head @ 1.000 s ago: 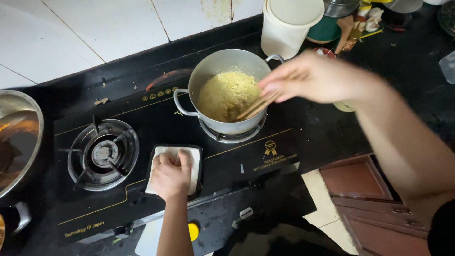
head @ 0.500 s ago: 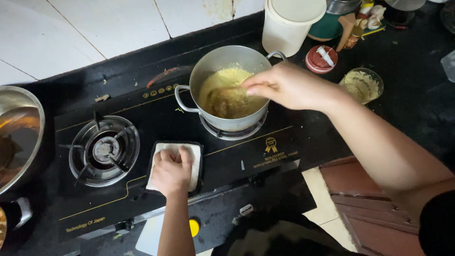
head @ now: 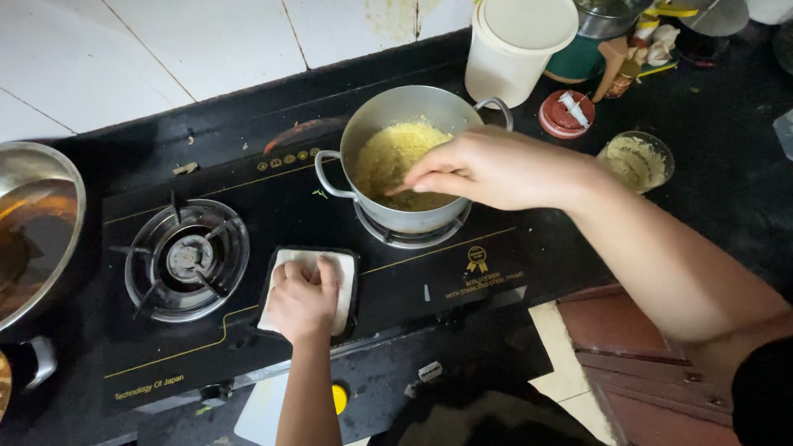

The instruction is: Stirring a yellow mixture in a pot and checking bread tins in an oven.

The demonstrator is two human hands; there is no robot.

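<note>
Head-camera view: right hand (head: 487, 169) reaches into a round steel pot (head: 405, 157) of yellow mush on the black gas stove's (head: 248, 330) right burner, fingers pinched together, apparently stirring. Left hand (head: 304, 297) presses flat on a white folded cloth (head: 347, 285) between burners. Continued stirring needs steady wrist circles.

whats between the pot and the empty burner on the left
In the head view, only bare black stove top lies between the pot and the empty burner.
</note>
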